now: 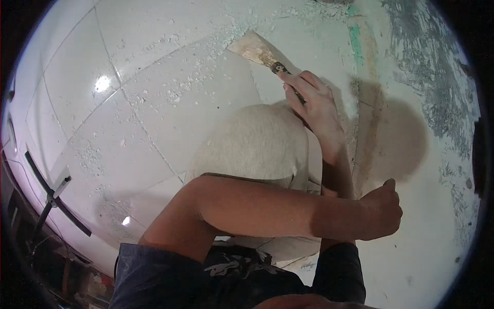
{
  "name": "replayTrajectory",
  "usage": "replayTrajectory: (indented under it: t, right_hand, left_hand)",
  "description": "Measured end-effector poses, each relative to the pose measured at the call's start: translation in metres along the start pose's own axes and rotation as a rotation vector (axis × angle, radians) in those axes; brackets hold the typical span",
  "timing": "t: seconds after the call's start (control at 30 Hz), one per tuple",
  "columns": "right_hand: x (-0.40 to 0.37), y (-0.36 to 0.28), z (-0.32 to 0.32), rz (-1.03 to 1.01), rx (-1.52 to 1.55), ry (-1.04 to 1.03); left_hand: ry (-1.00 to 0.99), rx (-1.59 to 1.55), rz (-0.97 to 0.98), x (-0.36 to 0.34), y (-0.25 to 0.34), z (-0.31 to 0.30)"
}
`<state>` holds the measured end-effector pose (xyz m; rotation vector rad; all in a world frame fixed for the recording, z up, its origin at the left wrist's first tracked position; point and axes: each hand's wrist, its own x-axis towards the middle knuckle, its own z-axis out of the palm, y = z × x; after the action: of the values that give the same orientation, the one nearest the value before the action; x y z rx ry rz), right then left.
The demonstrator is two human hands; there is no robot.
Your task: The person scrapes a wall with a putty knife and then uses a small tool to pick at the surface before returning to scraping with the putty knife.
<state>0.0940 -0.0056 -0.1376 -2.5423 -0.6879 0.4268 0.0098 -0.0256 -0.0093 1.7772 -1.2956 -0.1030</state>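
My right hand (316,103) is wrapped around the dark handle of a putty knife (259,51). Its wide, stained blade lies against the pale tiled floor (216,77), pointing to the upper left. Flakes of scraped material (177,92) are scattered on the tiles by the blade. My left forearm crosses in front of my raised knee (252,139), which is covered in light cloth. At its end my left hand (381,211) is closed in a fist, above the floor to the right, with nothing sticking out of it.
A dark cross-shaped stand base (51,198) is at the left. Cluttered items (67,278) sit in the lower left corner. Along the right runs a surface with grey rough patches (432,67), beside a brown stained strip (371,129) and a green mark (356,44).
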Motion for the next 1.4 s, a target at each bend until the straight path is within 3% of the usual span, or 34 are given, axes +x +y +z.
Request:
replayTrajectory:
  t: [0.1, 0.17, 0.4, 0.5, 0.63, 0.7, 0.73, 0.8, 0.87, 0.93, 1.03, 1.2, 1.27, 1.3, 1.33, 1.4]
  right_hand:
    - [0.010, -0.006, -0.009, -0.039, 0.028, -0.004]
    - [0.017, -0.002, -0.009, -0.171, 0.107, -0.055]
    - [0.028, 0.008, 0.017, -0.122, -0.011, -0.184]
    - [0.018, 0.023, 0.000, 0.027, -0.146, -0.109]
    - [0.001, 0.061, -0.034, 0.078, -0.161, -0.018]
    - [-0.021, 0.071, -0.041, 0.046, -0.211, 0.196]
    - [-0.032, 0.067, -0.043, 0.052, -0.220, 0.198]
    - [-0.061, 0.051, -0.044, 0.142, -0.019, 0.257]
    - [-0.093, 0.050, -0.029, 0.210, -0.064, 0.225]
    - [-0.111, 0.030, -0.024, 0.281, -0.085, 0.128]
    - [-0.117, 0.027, -0.002, 0.259, -0.037, 0.167]
    - [-0.045, 0.024, 0.006, 0.256, -0.190, 0.198]
    - [-0.006, 0.028, 0.012, 0.230, -0.228, 0.301]
    - [0.006, 0.024, 0.009, 0.234, -0.228, 0.323]
    - [0.018, 0.019, 0.005, 0.309, -0.216, 0.292]
    - [0.017, 0.013, -0.002, 0.376, -0.199, 0.273]
  left_hand:
    - [-0.028, -0.015, 0.004, -0.002, -0.005, -0.010]
    - [-0.053, -0.042, 0.018, 0.001, -0.004, -0.004]
    - [-0.050, -0.127, 0.023, 0.006, -0.003, 0.008]
    - [-0.023, -0.076, 0.006, 0.000, -0.005, -0.003]
    - [0.022, -0.068, -0.005, 0.004, -0.004, 0.003]
    - [0.015, -0.063, -0.010, 0.001, -0.002, -0.003]
    - [0.008, -0.056, -0.028, 0.000, -0.001, -0.005]
    - [-0.001, 0.014, -0.042, 0.002, 0.007, 0.006]
    - [-0.008, 0.099, -0.061, 0.002, 0.007, 0.006]
    - [0.073, -0.095, -0.007, -0.004, 0.000, -0.005]
    - [0.008, -0.088, 0.012, -0.008, -0.003, -0.013]
    - [-0.034, -0.041, 0.007, -0.006, -0.009, -0.021]
    - [-0.088, -0.023, 0.024, -0.004, -0.018, -0.029]
    - [-0.016, 0.047, -0.006, -0.004, -0.022, -0.027]
    - [0.057, 0.114, -0.039, -0.004, -0.025, -0.028]
    - [-0.020, 0.063, -0.092, 0.000, -0.030, -0.036]
